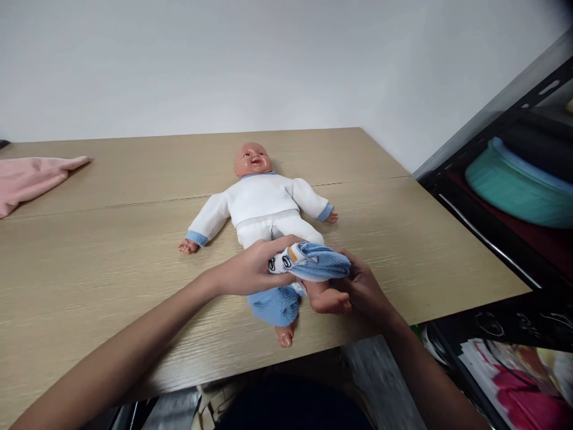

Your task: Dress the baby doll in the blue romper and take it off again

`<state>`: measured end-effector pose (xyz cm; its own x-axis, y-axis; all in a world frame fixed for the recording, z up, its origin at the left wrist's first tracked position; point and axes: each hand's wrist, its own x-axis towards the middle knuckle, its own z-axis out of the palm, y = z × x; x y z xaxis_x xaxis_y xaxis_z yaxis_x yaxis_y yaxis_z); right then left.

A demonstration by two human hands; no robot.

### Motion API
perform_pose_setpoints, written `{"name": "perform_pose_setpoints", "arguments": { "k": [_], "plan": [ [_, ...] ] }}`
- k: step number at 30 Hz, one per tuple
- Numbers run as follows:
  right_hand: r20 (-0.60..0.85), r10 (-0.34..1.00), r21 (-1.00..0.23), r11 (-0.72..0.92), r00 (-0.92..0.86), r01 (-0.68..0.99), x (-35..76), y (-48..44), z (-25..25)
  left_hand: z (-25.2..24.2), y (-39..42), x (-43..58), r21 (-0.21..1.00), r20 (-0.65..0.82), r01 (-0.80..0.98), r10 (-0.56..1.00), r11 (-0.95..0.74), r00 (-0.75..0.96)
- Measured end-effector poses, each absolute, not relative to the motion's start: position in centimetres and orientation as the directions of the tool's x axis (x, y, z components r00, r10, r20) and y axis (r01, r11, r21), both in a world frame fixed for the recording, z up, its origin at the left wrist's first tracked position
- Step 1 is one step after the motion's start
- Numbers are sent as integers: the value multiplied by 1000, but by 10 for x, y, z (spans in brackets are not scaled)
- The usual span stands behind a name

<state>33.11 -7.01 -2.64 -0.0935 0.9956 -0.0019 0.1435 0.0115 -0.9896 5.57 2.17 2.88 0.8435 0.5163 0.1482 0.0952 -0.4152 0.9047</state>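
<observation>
A baby doll (264,194) lies on its back on the wooden table, its head away from me. It wears a white top with blue cuffs and white bottoms. Bunched blue fleece pants (322,263) with an embroidered face sit around its lower legs. My left hand (259,269) is closed on the pants' bunched cloth from the left, thumb and fingers on either side. From the right, my right hand (360,283) grips the same cloth beside the raised foot (329,300); its fingers are partly hidden. The other leg of the pants (275,304) rests on the table, with a foot poking out.
A pink cloth (36,179) lies at the table's left edge. To the right stands a black shelf holding a teal basin (519,185), with papers and a pink item (528,394) lower down. The table (111,251) meets a white wall at the back.
</observation>
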Motion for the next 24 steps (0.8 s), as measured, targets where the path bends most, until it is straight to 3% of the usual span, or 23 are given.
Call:
{"name": "perform_pose_setpoints", "arguments": {
  "k": [3, 10, 17, 24],
  "plan": [
    [-58, 982, -991, -36, -177, 125, 338, -62, -25, 27, 19, 58, 908, 158, 95, 544, -407, 824],
    [151, 960, -961, 198, -235, 191, 349, -60, -18, 17, 13, 65, 901, 78, 198, 593, -386, 802],
    [18, 974, -989, 51, -227, 141, 351, -28, -11, 23, -9, 48, 814, 99, 397, 774, -425, 625],
    [6, 927, -989, 59, -375, 132, 355, 13, -15, 22, -31, 2, 797, -124, 571, 870, -199, 477]
  ]
}}
